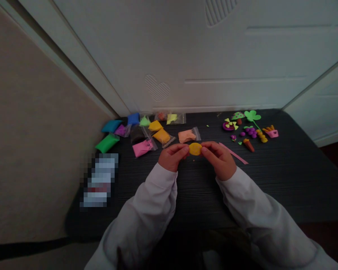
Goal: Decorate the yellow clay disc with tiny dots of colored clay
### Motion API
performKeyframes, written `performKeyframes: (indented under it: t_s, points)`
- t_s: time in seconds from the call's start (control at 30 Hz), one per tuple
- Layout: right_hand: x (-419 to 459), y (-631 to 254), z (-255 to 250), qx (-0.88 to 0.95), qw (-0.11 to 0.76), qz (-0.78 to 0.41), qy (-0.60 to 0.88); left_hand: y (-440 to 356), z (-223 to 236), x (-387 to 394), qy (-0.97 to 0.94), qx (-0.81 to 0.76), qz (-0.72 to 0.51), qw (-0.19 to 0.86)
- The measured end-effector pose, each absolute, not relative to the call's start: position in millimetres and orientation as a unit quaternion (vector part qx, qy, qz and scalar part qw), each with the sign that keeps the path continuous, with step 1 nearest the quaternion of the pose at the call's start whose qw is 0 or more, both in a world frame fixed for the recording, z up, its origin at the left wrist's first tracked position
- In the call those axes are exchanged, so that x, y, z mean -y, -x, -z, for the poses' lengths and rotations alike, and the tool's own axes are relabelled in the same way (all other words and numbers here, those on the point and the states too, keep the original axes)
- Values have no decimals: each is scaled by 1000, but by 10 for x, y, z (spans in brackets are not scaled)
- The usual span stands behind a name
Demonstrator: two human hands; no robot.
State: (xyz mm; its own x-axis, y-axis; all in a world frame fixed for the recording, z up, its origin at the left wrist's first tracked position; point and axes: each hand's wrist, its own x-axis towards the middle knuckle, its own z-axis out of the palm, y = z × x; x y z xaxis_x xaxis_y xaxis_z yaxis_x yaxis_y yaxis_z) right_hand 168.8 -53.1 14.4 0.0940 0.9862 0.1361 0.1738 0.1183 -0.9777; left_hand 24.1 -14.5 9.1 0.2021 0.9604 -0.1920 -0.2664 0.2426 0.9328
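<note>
A flat, oval piece of yellow modelling clay [195,149] is stretched between my two hands above the dark table. My left hand [172,155] pinches its left edge between thumb and fingers. On the opposite edge, my right hand [220,158] grips it the same way. Just behind the clay lies a bag of peach clay [186,135]. A pink strip [234,153] rests on the table beside my right hand. Left of my left hand is a bag of pink clay [143,148].
Several bags of coloured clay, among them a green one [107,143], cover the back left. A phone-like device [100,180] with a blurred screen lies at the left. Small clay models, such as a green flower [252,115] and a pink cup [271,132], stand back right. A white panel [214,93] rises behind.
</note>
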Motion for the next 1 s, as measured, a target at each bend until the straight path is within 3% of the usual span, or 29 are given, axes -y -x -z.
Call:
performKeyframes:
  t_s: [0.33,1.0]
  points:
    - [550,-1681,-210,602,475,-358,533,-221,-157,218,-640,-408,-402,512]
    - [525,-1699,-182,578,476,-367,552,-264,-124,229,-594,-437,-446,507]
